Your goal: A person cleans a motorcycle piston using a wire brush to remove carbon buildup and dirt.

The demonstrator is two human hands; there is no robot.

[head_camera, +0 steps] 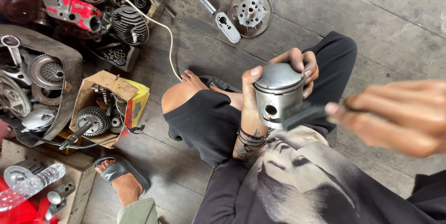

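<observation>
Piston [278, 95], silvery and domed, gripped upright in left hand [274, 82], thumb on one flank, fingers [309, 68] wrapped round the far side, above the lap. Right hand [395, 115], blurred, clenched on a dark brush [304, 116] with its tip touching the piston's skirt by the pin hole. Beyond the left hand, across the knee: cardboard box [134, 98] of gears. Further off, a finned cylinder [130, 24] and a round metal disc [249, 12] on the plank floor [381, 15].
</observation>
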